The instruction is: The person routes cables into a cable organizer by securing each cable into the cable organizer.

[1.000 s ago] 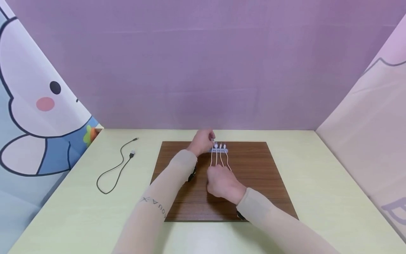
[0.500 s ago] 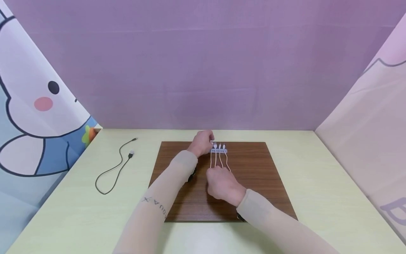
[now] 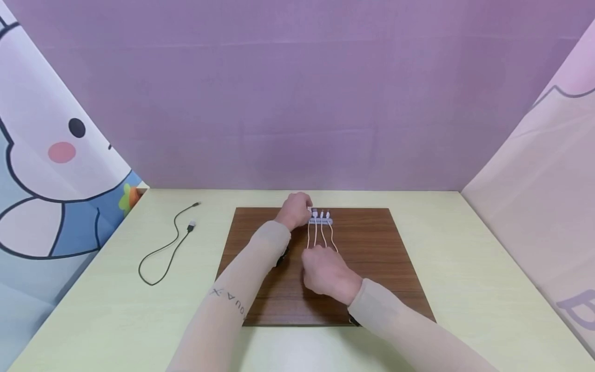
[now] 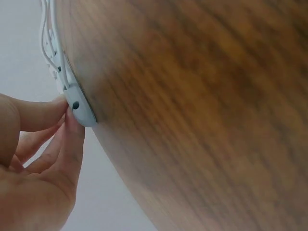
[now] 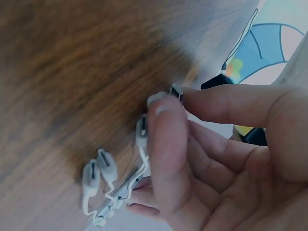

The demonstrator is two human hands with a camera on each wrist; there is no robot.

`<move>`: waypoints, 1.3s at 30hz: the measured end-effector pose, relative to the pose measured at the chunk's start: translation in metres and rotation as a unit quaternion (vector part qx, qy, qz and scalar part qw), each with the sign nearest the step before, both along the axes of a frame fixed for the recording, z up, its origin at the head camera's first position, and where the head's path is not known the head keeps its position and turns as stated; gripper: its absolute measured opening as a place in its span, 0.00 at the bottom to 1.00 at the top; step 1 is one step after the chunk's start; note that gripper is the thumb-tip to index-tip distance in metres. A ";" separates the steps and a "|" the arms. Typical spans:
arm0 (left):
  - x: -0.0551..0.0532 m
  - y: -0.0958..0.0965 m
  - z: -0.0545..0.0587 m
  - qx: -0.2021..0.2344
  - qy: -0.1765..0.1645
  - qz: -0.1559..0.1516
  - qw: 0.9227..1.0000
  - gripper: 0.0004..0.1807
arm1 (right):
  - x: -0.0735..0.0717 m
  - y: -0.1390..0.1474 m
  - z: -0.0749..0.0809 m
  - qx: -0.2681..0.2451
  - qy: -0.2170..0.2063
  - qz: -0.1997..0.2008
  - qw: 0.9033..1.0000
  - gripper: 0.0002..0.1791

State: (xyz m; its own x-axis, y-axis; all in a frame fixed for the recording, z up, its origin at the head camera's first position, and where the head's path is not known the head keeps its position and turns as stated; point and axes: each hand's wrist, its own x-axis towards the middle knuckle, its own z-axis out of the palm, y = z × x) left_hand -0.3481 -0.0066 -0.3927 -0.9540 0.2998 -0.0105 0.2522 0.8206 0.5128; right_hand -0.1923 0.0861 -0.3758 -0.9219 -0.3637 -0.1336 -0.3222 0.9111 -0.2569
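A pale cable holder [image 3: 327, 221] lies near the back edge of the brown wooden board [image 3: 372, 268]. Several white cables [image 3: 324, 235] run through it toward me, their small plugs standing behind it. My left hand [image 3: 294, 211] is at the holder's left end, where thumb and fingers pinch a white cable plug, mostly hidden by the fingers. In the left wrist view the fingertips touch the holder [image 4: 82, 108] beside a dark round hole. My right hand [image 3: 327, 274], lower on the board, pinches a white cable plug [image 5: 176, 91] with a metal tip; other white plugs [image 5: 107, 165] lie loose beside it.
A black USB cable [image 3: 174, 243] lies in a loop on the pale table [image 3: 116, 320], left of the board. A purple cloth [image 3: 297, 103] hangs behind, with printed cloths on both sides.
My left hand has come slightly down toward the holder with the white plug. The right hand has drawn back a little toward me along the cables.
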 end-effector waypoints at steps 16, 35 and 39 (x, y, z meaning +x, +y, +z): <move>0.006 -0.015 0.001 -0.041 0.043 -0.028 0.998 0.17 | 0.004 0.005 -0.005 -0.031 0.036 0.037 0.998 0.24; 0.039 -0.074 0.015 -0.133 0.148 -0.106 0.974 0.09 | 0.005 0.012 -0.009 -0.054 0.088 0.043 0.994 0.12; 0.045 -0.093 0.014 -0.182 0.162 -0.128 0.961 0.10 | 0.006 0.012 -0.009 -0.060 0.070 0.039 0.995 0.10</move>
State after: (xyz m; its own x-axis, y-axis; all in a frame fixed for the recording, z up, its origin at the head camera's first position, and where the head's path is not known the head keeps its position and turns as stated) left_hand -0.3035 -0.1001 -0.3791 -0.8200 0.5583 0.1257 0.5683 0.8203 0.0640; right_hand -0.1867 0.0983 -0.3846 -0.8971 -0.4397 0.0429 -0.4304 0.8478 -0.3099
